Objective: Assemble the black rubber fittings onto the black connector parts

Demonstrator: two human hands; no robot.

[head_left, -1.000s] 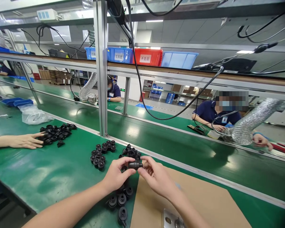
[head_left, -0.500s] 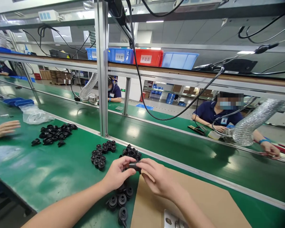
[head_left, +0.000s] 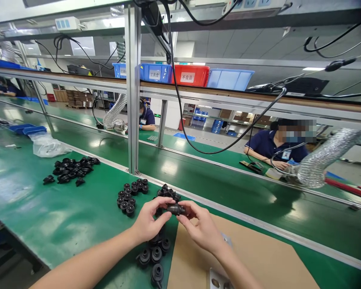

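A small black cylindrical part point(head_left: 176, 209) is held level between both hands, above the left edge of a brown cardboard sheet point(head_left: 246, 249). The fingers and thumb of my left hand point(head_left: 152, 218) close on its left end. My right hand point(head_left: 200, 224) pinches its right end. Just behind the hands lies a pile of small black parts point(head_left: 165, 192), partly hidden. Round black caps point(head_left: 128, 199) stand in a group to the left. Larger black fittings point(head_left: 157, 273) sit below my left wrist.
A metal plate point(head_left: 218, 279) lies on the cardboard. Farther left are a heap of black parts point(head_left: 70, 169) and a plastic bag point(head_left: 48, 146). A metal post point(head_left: 132, 100) rises behind the green table point(head_left: 87, 212). A person point(head_left: 276, 140) sits across, beside a foil duct point(head_left: 315, 166).
My right hand's fingers have curled in around the part's right end, showing more of it. The other hand at the far left has left the view. The seated person's outstretched arm is gone from the right.
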